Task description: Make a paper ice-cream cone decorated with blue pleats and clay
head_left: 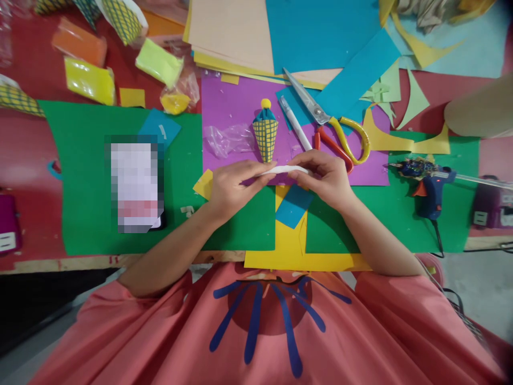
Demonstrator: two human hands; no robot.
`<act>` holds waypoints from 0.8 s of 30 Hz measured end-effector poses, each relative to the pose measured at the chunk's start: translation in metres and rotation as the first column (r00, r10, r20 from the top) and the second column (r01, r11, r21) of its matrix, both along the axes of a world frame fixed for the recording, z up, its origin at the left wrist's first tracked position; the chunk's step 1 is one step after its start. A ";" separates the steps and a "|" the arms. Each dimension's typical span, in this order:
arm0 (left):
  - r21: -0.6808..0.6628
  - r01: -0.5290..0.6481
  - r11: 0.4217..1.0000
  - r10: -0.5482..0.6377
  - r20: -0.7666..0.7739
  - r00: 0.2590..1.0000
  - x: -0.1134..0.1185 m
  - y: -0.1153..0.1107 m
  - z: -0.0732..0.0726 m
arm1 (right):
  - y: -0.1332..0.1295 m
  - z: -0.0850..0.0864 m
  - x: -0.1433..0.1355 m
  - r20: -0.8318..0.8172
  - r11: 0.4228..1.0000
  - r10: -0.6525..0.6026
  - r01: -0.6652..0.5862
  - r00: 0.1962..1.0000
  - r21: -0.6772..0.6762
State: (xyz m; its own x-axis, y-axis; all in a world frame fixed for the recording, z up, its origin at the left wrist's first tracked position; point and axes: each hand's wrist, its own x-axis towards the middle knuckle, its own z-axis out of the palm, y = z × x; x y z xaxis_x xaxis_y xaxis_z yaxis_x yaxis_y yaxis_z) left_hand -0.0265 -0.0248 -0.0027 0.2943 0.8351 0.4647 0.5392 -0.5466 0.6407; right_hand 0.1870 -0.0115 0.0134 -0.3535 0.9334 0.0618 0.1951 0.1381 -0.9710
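A thin, slightly curved white strip (285, 169), perhaps soft clay, spans the gap between my hands. My left hand (234, 187) pinches its left end between thumb and fingers. At the right end, my right hand (326, 176) pinches it the same way. Just beyond the strip lies a small cone figure (265, 133) in yellow-and-green check, with a blue top and a yellow ball. Crumpled clear plastic (228, 140) lies left of the cone. To its right are a white pen (295, 123) and open scissors (318, 113) with yellow and red handles.
Green (236, 230) and purple (240, 101) sheets cover the table. A phone (134, 184) with a blurred screen lies left. At right rests a blue glue gun (433, 192) with a trailing cord. Clay packets (90, 80) sit upper left; blue paper (324, 32) and scraps lie at the back.
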 end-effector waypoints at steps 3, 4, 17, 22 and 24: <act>-0.017 0.014 1.000 -0.014 0.005 1.000 0.001 0.000 -0.001 | 0.000 0.000 0.000 0.068 0.995 0.008 -0.014 0.998 0.096; -0.013 0.023 1.000 -0.023 0.010 1.000 0.002 0.000 -0.001 | 0.000 0.000 0.000 0.090 0.993 0.014 -0.025 0.996 0.116; 0.030 0.113 0.993 -0.115 0.079 0.990 0.005 -0.001 -0.001 | -0.003 -0.003 -0.003 0.040 0.995 0.063 -0.066 0.997 0.075; 0.033 0.047 0.998 -0.049 0.064 0.997 0.004 0.000 0.005 | -0.004 -0.004 -0.004 -0.012 0.999 0.014 -0.014 1.000 -0.031; 0.021 -0.002 1.000 0.000 0.058 0.998 0.003 0.000 0.007 | -0.003 -0.004 -0.003 0.009 1.000 -0.011 0.011 1.000 -0.003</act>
State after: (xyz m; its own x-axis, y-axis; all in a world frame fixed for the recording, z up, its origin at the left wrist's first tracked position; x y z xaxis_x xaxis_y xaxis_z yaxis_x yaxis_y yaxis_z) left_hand -0.0230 -0.0245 0.0039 0.2656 0.8254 0.4981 0.5020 -0.5595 0.6595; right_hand 0.1842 -0.0144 0.0097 -0.3433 0.9376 0.0555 0.2051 0.1326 -0.9697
